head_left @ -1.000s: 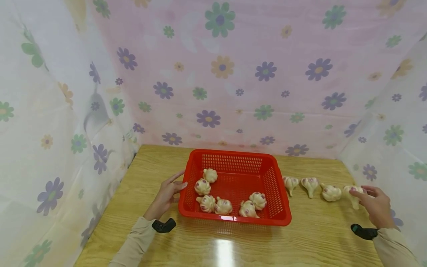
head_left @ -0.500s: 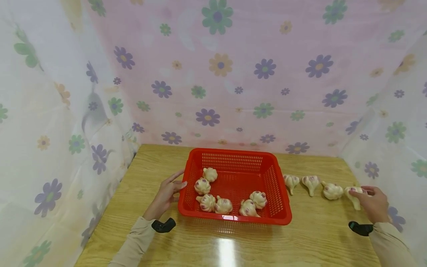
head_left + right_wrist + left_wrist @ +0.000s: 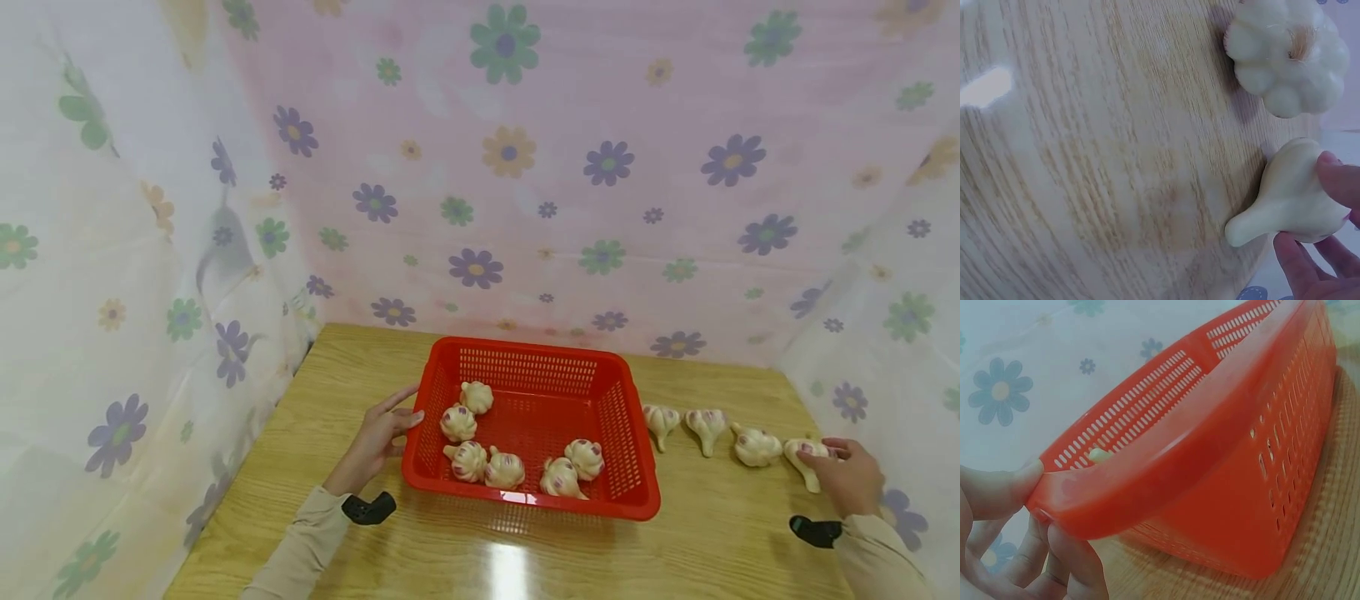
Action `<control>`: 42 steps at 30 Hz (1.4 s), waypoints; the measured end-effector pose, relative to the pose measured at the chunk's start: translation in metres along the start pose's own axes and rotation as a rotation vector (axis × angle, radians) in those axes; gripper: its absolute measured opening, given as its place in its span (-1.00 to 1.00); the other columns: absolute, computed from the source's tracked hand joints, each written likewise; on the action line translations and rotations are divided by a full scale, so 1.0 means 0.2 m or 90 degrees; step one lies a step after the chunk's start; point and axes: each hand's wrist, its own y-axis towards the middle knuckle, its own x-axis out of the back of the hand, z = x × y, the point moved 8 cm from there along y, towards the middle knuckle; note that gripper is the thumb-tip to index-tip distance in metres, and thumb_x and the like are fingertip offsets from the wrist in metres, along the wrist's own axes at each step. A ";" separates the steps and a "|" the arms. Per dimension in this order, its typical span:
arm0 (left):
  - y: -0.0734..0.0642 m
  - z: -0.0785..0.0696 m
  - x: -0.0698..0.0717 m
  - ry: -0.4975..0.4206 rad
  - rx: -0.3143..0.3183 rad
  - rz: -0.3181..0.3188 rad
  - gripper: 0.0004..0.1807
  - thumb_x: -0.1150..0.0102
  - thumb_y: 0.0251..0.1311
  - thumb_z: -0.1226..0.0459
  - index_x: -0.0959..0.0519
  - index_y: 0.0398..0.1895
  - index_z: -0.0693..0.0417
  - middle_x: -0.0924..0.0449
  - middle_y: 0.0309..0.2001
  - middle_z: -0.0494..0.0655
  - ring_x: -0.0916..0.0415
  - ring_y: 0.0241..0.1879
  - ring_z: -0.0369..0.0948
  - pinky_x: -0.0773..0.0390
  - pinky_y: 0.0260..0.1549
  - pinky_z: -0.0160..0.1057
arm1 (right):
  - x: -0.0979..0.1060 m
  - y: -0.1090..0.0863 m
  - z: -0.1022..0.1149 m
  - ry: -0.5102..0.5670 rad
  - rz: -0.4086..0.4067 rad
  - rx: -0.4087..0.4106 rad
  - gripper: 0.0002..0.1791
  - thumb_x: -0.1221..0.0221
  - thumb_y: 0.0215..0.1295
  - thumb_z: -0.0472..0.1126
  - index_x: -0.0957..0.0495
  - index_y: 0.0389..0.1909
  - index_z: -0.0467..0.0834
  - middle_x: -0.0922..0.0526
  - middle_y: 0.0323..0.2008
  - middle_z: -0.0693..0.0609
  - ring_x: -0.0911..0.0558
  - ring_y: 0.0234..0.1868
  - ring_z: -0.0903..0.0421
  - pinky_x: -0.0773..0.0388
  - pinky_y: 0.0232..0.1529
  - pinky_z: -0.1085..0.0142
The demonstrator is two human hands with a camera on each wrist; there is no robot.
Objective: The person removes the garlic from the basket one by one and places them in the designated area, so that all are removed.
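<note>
A red plastic basket stands in the middle of the table with several garlic bulbs along its left and front sides. My left hand grips the basket's left rim; in the left wrist view the thumb lies on top of the rim and the fingers curl beneath it. At the far right, my right hand holds the last garlic bulb of a short row, thumb on one side and fingers on the other. Its stem points toward the table's front. Another garlic bulb lies beside it.
Between the basket and my right hand, more garlic bulbs lie in a row on the wooden table. Flower-print cloth hangs at the back and both sides, close to the table edges.
The head view has shifted slightly. My left hand stays on the basket rim, and my right hand stays at the rightmost garlic bulb with little visible movement.
</note>
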 end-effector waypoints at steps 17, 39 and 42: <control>0.05 0.07 0.01 -0.004 -0.001 -0.010 -0.40 -0.20 0.18 0.33 -0.37 0.32 -0.13 -0.57 0.00 0.18 -0.61 -0.22 -0.06 -0.59 -0.26 0.08 | 0.03 -0.04 0.00 -0.049 0.010 0.008 -0.22 -0.07 0.29 -0.05 -0.06 0.27 -0.57 -0.22 0.05 -0.65 -0.35 -0.03 -0.48 -0.46 -0.46 0.17; 0.06 0.06 0.03 -0.017 -0.015 -0.007 -0.42 -0.21 0.17 0.34 -0.40 0.29 -0.20 -0.55 0.00 0.21 -0.59 -0.16 0.00 -0.60 -0.28 0.03 | 0.09 -0.10 0.37 -0.037 0.052 0.163 -0.37 -0.06 0.37 -0.04 -0.26 0.16 -0.53 -0.27 0.08 -0.59 -0.46 -0.16 -0.28 -0.52 -0.41 0.17; 0.06 0.06 0.03 -0.019 -0.014 -0.008 -0.42 -0.21 0.17 0.34 -0.41 0.28 -0.20 -0.55 0.00 0.21 -0.59 -0.15 0.01 -0.59 -0.28 0.05 | 0.06 -0.13 0.48 -0.037 0.058 0.212 -0.42 -0.09 0.36 -0.06 -0.31 0.12 -0.49 -0.34 0.05 -0.52 -0.49 -0.27 0.11 -0.47 -0.51 0.42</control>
